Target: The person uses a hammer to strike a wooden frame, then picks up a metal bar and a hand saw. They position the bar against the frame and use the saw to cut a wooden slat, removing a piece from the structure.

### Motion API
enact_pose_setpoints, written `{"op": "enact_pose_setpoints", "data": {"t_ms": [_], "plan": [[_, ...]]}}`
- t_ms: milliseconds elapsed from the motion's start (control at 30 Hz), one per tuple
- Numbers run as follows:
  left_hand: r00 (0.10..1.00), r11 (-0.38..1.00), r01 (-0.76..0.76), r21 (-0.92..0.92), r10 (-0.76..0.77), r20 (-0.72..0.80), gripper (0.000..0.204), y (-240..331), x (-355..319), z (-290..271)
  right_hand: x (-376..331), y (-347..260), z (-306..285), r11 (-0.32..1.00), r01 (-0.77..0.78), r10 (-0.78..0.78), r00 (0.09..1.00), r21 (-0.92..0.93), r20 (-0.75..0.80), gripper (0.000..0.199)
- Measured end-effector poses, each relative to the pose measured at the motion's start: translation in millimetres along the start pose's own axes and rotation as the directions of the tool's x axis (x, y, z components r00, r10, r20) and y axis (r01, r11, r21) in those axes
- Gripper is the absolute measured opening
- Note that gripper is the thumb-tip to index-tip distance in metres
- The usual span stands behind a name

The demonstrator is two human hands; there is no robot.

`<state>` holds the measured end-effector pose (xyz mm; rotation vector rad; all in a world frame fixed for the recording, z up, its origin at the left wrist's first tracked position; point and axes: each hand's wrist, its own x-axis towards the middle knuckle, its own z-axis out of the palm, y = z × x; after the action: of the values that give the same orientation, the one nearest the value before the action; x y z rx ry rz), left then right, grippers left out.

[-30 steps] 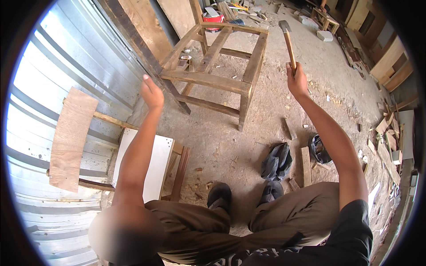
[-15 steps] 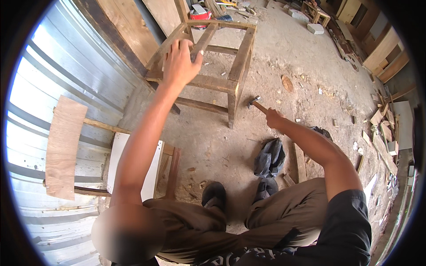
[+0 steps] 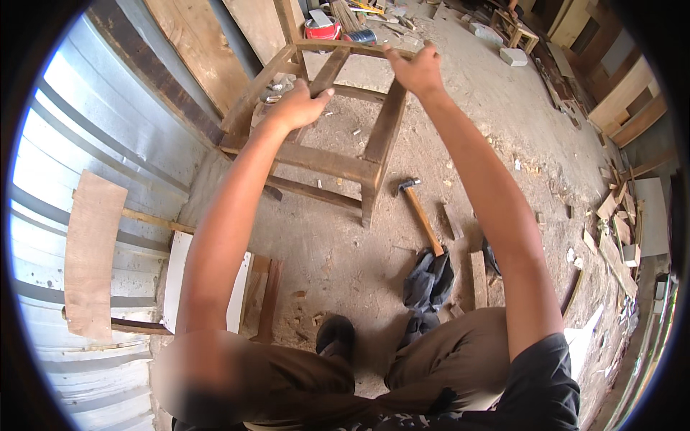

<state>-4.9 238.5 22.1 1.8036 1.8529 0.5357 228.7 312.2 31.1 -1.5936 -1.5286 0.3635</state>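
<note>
Wooden frame (image 3: 323, 154), unfinished and rough, stands on the dusty floor (image 3: 460, 144) close to the corrugated metal wall (image 3: 108, 144), well in front of the knees. Left hand (image 3: 298, 108) lies on a sloping middle rail, fingers curled over its edge and closed on it, thumb pointing along the wood. Right hand (image 3: 417, 68) reaches to the far top rail, fingers half open and bent, only touching or hooking the edge; impossible to tell if fully gripped. Hammer (image 3: 420, 215) rests free on the ground just beside the near right leg of the frame, head toward the frame, handle end by a dark cloth (image 3: 429, 280).

Better to close the right fingers fully before pulling or turning. Better also to keep both wrists straight, move the frame slowly, and watch for splinters, for the hammer underfoot, and for the loose wood scraps (image 3: 618, 223) at the right.
</note>
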Motion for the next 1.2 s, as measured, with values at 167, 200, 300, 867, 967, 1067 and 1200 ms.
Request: {"op": "enact_pose_setpoints", "data": {"t_ms": [167, 200, 300, 867, 967, 1067, 1200], "plan": [[0.994, 0.988, 0.095, -0.119, -0.087, 0.068, 0.061, 24.0, 17.5, 7.9, -30.8, 8.4, 26.6, 0.978, 0.204, -0.198, 0.974, -0.042, 0.107, 0.078], [0.995, 0.988, 0.098, -0.122, -0.093, 0.047, 0.058, 21.5, 18.4, 9.6, -33.0, 12.7, 28.8, 0.966, 0.255, -0.25, 0.963, -0.036, 0.098, 0.073], [0.99, 0.972, 0.144, -0.184, -0.144, 0.01, 0.056, 25.1, 8.3, 7.8, -35.8, 11.9, 25.6, 0.942, 0.326, -0.319, 0.944, -0.084, 0.088, 0.064], [0.965, 0.968, 0.247, 0.041, -0.241, -0.107, 0.053, 37.9, 10.7, 6.9, -40.0, 6.9, 26.2, 0.966, 0.256, -0.253, 0.965, -0.033, 0.076, 0.059], [0.97, 0.976, 0.211, 0.055, -0.202, -0.137, 0.054, 35.3, 13.3, 8.7, -40.5, 6.8, 26.5, 0.969, 0.246, -0.244, 0.967, -0.028, 0.066, 0.058], [0.97, 0.979, 0.199, 0.034, -0.192, -0.147, 0.057, 27.5, 11.5, 18.6, -42.7, 16.5, 29.7, 0.971, 0.238, -0.237, 0.97, -0.003, 0.044, 0.058], [0.967, 0.977, 0.201, 0.073, -0.185, -0.177, 0.059, 27.2, 18.9, 19.4, -36.7, 9.7, 25.4, 0.98, 0.183, -0.185, 0.983, 0.081, 0.008, 0.06]]}}
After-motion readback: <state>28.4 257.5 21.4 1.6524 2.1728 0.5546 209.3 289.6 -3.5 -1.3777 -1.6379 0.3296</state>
